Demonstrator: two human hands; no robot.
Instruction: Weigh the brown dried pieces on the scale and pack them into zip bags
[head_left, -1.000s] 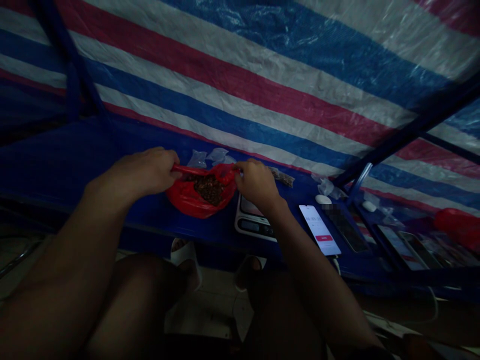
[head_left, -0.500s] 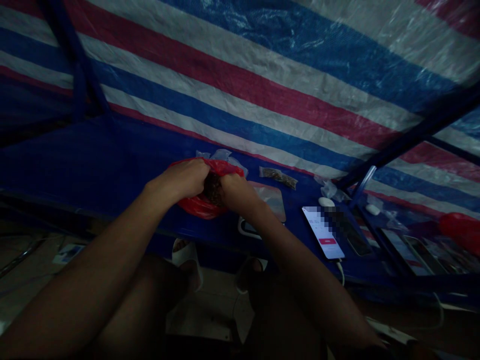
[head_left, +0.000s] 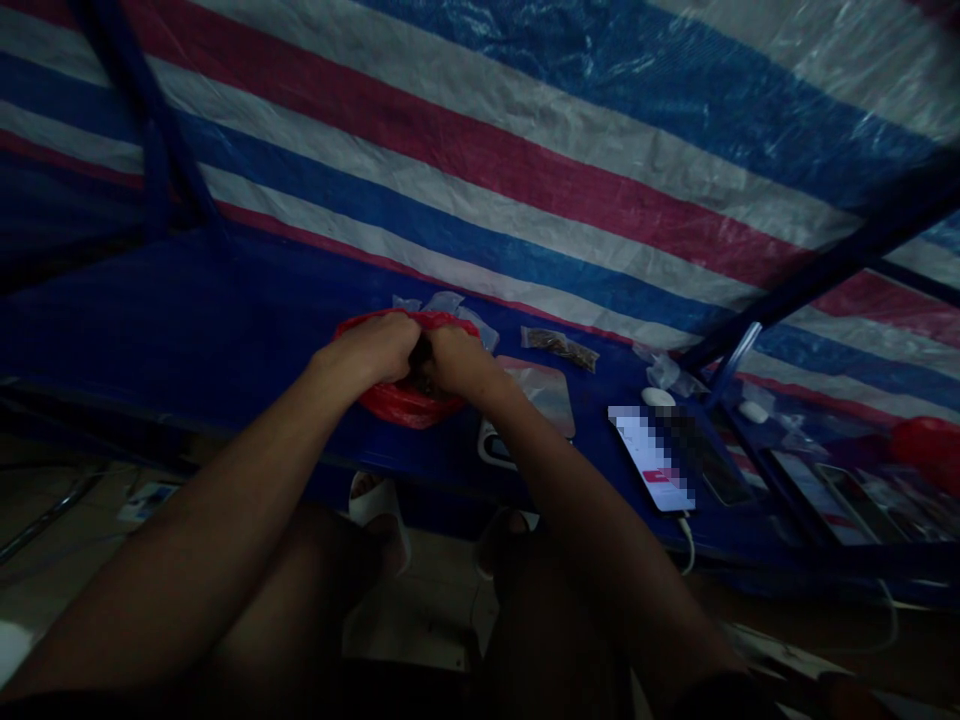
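Left hand (head_left: 386, 345), right hand (head_left: 457, 362) in red bag (head_left: 409, 409) — earlier farther apart — can't tell grip

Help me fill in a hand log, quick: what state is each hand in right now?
Left hand: in the red bag's mouth, fingertips hidden; grip cannot be told.
Right hand: beside it there, fingertips hidden too; cannot be told.

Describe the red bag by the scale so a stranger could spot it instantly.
Below the striped sheet, find the blue table, then the scale. Just left of the scale sits the red bag. Unlike the red shape at far right, it has the left hand and the right hand at its mouth.
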